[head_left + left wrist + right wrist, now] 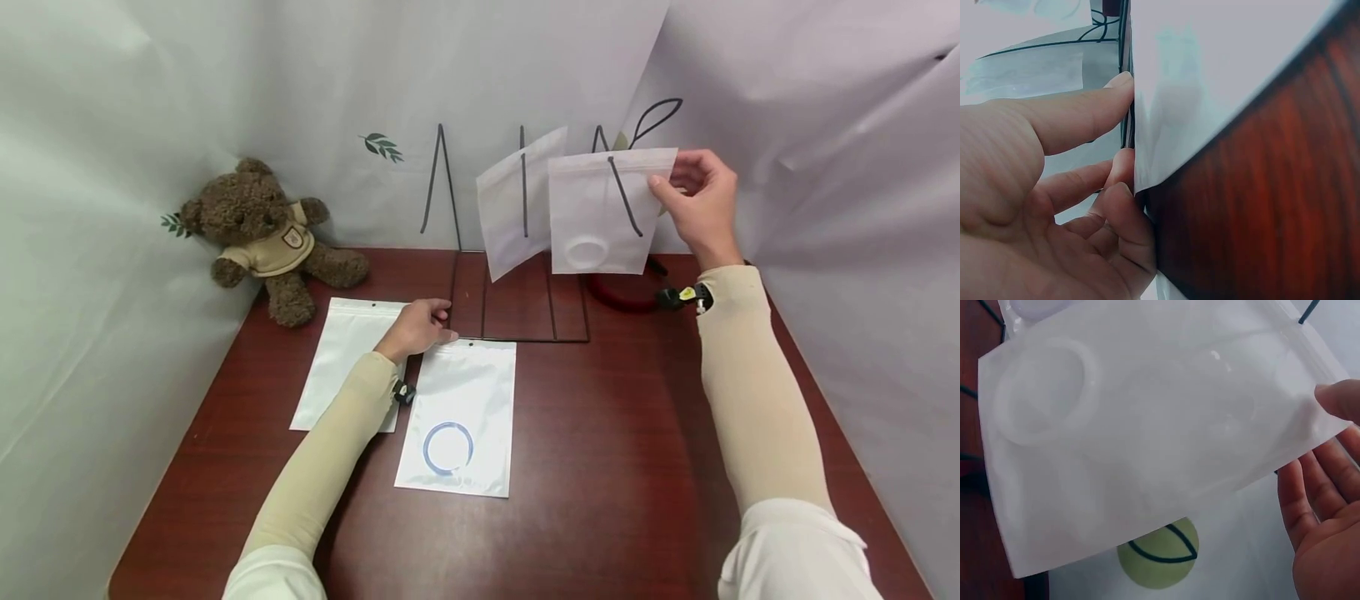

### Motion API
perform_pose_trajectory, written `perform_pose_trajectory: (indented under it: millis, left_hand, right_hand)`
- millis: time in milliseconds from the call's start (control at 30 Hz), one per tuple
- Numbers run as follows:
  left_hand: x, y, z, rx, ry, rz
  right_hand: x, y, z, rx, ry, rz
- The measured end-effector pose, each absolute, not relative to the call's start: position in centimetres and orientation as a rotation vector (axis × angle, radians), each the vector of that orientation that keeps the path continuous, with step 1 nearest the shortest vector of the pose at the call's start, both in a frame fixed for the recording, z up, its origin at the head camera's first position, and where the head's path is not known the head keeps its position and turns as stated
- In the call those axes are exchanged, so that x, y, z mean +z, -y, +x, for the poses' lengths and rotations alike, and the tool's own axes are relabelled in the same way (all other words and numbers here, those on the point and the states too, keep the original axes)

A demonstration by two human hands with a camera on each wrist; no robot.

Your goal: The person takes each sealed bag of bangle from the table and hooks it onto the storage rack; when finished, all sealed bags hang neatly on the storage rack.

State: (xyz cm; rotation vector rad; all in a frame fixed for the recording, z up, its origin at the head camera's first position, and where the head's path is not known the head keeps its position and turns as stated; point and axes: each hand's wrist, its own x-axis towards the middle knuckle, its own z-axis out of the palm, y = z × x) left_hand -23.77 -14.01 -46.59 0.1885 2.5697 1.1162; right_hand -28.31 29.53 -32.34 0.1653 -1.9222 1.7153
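My right hand (pixel 705 200) pinches the upper right edge of a white zip pouch (pixel 573 204), thumb in front and fingers behind. This pouch hangs on the right prong of a black wire rack (pixel 525 340), and a ring shape shows through its lower part. On the middle prong hangs another white pouch (pixel 517 208), turned at an angle. My left hand (pixel 416 327) holds the front left corner of the rack's base, thumb and fingertips at the wire. Just below it lies a pouch with a blue ring (pixel 471 450) showing inside.
Another white pouch (pixel 337 342) lies flat under the left forearm. A brown teddy bear (pixel 258 233) in a beige shirt sits at the back left. Behind the rack, a red curved object (pixel 622 302) lies on the table. White cloth walls (pixel 825 167) surround the dark red wooden table (pixel 600 467).
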Motion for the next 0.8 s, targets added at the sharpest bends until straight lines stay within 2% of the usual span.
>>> perform_pose_trajectory:
  millis: [433,800]
  left_hand:
    - [-46.1,13.4,-23.4,1.086,-2.581,0.223]
    - [-46.1,13.8,-23.5,1.069,-2.599,0.221]
  right_hand:
    - [-35.8,-31.7,-23.5,1.538,2.005,0.038]
    - [-39.9,-30.1,-20.2,1.355,2.322,0.15]
